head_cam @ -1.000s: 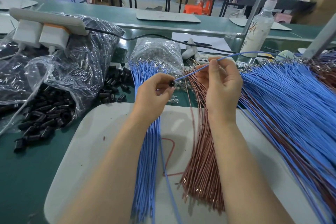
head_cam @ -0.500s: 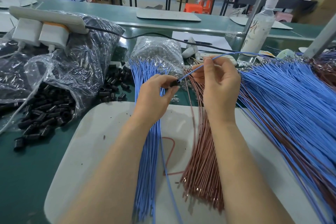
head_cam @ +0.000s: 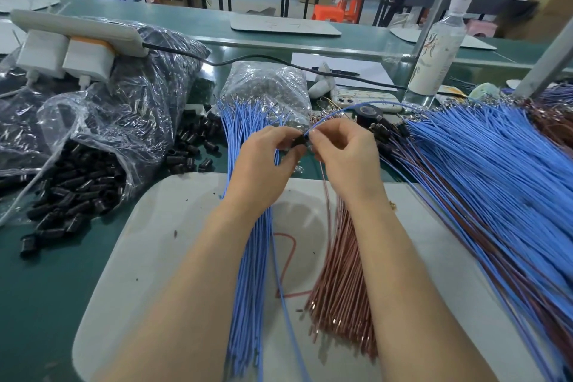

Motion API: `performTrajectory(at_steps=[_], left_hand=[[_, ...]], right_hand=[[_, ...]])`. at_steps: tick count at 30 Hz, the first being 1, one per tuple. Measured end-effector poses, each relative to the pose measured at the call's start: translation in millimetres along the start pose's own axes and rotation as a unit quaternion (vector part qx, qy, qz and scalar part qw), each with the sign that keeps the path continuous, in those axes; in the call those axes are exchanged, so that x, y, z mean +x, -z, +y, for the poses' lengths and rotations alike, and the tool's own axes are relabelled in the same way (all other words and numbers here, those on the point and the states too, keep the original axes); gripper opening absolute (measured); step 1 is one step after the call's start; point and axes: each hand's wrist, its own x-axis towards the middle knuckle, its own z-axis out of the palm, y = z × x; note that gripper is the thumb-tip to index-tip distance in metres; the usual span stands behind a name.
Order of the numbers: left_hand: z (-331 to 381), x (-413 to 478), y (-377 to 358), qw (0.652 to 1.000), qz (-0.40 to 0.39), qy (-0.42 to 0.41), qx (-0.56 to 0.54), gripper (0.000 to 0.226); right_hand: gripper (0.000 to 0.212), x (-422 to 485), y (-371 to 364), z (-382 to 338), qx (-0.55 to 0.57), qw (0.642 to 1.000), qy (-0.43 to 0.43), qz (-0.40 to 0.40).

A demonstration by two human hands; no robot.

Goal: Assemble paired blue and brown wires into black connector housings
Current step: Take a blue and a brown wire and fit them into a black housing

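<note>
My left hand (head_cam: pixel 266 161) pinches a small black connector housing (head_cam: pixel 300 141) between thumb and fingers. Close against it, my right hand (head_cam: pixel 344 155) pinches a single blue wire (head_cam: pixel 356 106) right at the housing's mouth; the wire arcs up and to the right. A thin brown wire (head_cam: pixel 325 195) hangs down below my right hand. Under my wrists lie a bundle of blue wires (head_cam: pixel 248 257) and a bundle of brown wires (head_cam: pixel 344 282) on a pale work mat (head_cam: pixel 161 242). Loose black housings (head_cam: pixel 74 195) spill from a clear bag at the left.
A large heap of blue and brown wires with housings (head_cam: pixel 483 183) fills the right side. A clear bag of small metal parts (head_cam: pixel 266 87), a phone (head_cam: pixel 362 99) and a plastic bottle (head_cam: pixel 437 49) stand behind. A white power strip (head_cam: pixel 77 31) rests on the dark bags at left.
My right hand has slid down along the blue wire towards the left hand, so both hands now meet at the black housing. The left hand has stayed almost in place.
</note>
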Motion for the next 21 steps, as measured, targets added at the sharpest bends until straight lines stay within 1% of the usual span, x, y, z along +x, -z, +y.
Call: performTrajectory(at_steps=[4,9,13,17,21], left_hand=[[-0.4,-0.7,-0.4,1.0,-0.004,-0.01,0.014,0.018],[-3.8,-0.3,-3.3,0.999,0.0,-0.01,0.032,0.017],[-4.3,0.7,-2.4,1.0,0.012,-0.003,0.008,0.016],[-4.7,0.2,-2.4,1.0,0.003,-0.01,0.002,0.015],[-5.2,-0.5,-2.0,1.0,0.009,-0.013,0.016,0.017]], right_hand=[[0.009,-1.0,-2.0,-2.6,0.046,0.998,-0.036,0.001],[0.012,-1.0,-2.4,-2.2,0.026,0.999,-0.03,0.012],[0.02,-1.7,-5.4,-2.9,0.112,0.991,-0.078,-0.003],[0.02,-4.0,-8.8,-2.8,0.1,0.993,-0.06,-0.023],[0.018,-2.0,-7.5,-0.7,0.088,0.994,-0.057,-0.006]])
